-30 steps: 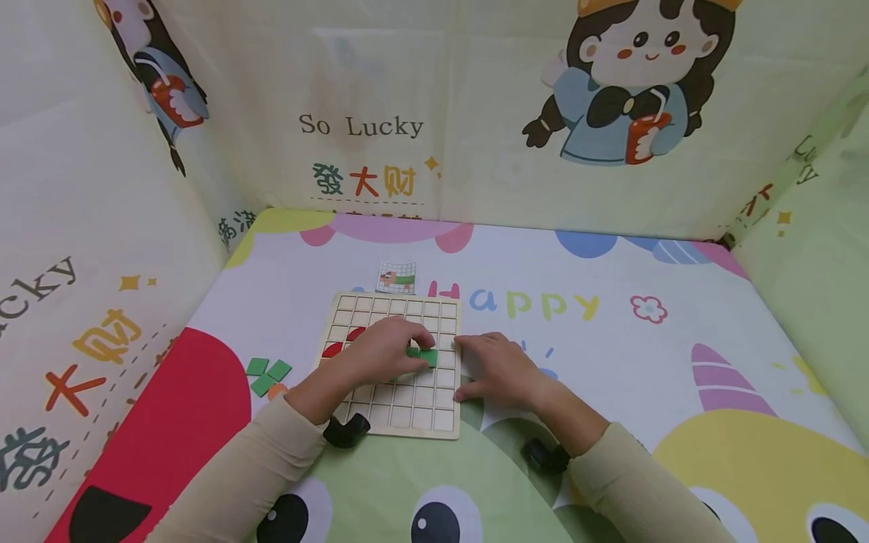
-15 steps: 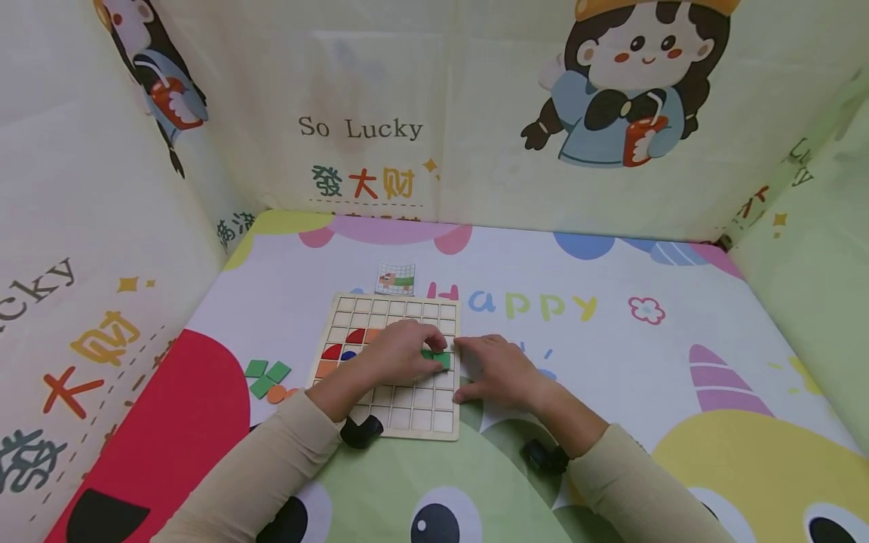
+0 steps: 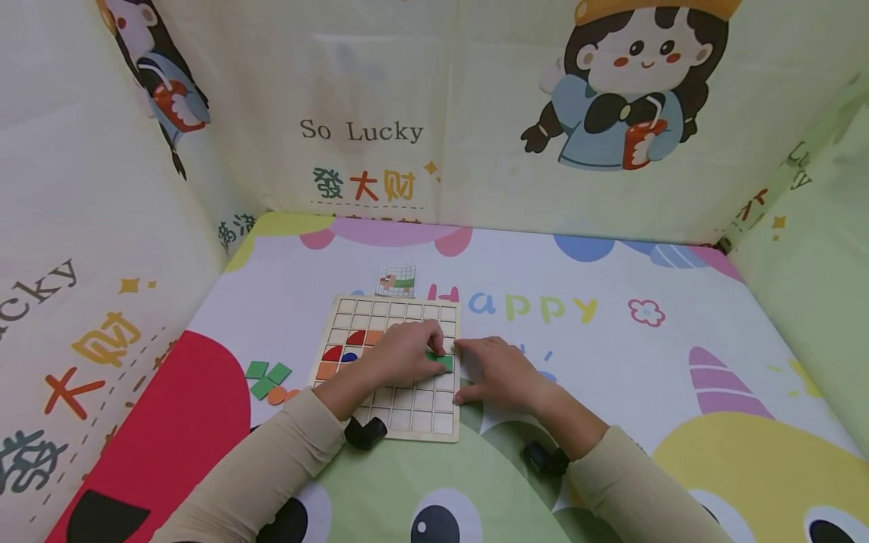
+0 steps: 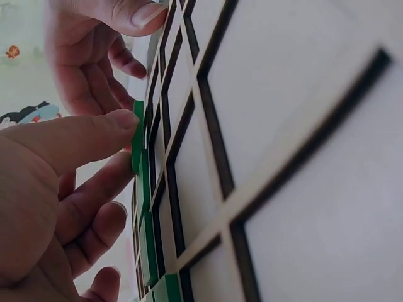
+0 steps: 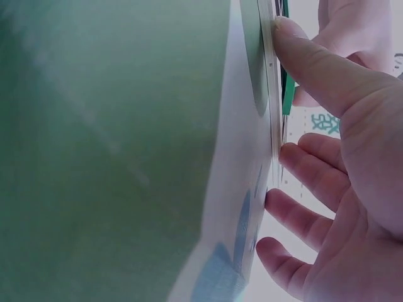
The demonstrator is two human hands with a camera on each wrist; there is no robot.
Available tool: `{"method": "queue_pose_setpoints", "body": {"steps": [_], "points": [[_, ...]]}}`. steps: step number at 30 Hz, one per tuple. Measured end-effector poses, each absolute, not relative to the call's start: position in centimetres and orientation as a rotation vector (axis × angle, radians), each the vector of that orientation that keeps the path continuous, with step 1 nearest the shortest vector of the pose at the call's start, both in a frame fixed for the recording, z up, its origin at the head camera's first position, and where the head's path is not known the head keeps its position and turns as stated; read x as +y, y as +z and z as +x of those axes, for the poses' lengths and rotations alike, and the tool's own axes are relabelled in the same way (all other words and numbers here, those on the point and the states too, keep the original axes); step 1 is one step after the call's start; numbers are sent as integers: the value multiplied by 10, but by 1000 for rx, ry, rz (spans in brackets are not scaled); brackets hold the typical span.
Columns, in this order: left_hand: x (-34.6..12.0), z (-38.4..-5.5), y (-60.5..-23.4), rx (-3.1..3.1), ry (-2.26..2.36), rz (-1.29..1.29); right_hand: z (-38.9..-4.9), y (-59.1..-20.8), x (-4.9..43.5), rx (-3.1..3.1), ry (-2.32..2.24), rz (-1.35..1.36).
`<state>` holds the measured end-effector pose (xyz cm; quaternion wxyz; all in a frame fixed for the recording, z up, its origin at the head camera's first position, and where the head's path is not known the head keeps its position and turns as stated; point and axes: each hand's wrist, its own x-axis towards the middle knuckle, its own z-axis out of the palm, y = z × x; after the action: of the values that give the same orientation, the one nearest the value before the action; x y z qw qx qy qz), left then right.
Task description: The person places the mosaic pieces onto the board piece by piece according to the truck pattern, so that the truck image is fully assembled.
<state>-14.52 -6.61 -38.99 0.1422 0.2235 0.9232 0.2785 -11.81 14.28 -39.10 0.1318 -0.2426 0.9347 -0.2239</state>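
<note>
My left hand (image 3: 410,353) pinches a green square tile (image 4: 137,135) between thumb and finger, low over the right side of the wooden grid board (image 3: 414,422). More green tiles (image 4: 148,248) lie in the cells beside it, partly covered by the hand in the head view. My right hand (image 3: 502,373) rests its thumb and fingertips along the board's right edge, fingers spread. Left of the hands, the board bears red quarter-round tiles (image 3: 332,353), a blue half-round tile (image 3: 349,357) and orange tiles (image 3: 327,370).
Loose green tiles (image 3: 256,369) and round orange tiles (image 3: 276,395) lie left of the board. Behind it is a small pattern card (image 3: 397,281) with a gridded picture. Printed cloth (image 3: 577,264) covers the table, and printed walls (image 3: 475,113) enclose it at the back and sides.
My left hand has slid right across the board with the green tile, uncovering red, blue and orange tiles at the board's left. The right hand has stayed at the edge.
</note>
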Motion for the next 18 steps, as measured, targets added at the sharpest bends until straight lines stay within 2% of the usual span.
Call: {"method": "queue_pose_setpoints", "body": {"steps": [18], "points": [[-68,-145,-386,2662,703,755,-119,-392,143,2717,-633,-712]]}}
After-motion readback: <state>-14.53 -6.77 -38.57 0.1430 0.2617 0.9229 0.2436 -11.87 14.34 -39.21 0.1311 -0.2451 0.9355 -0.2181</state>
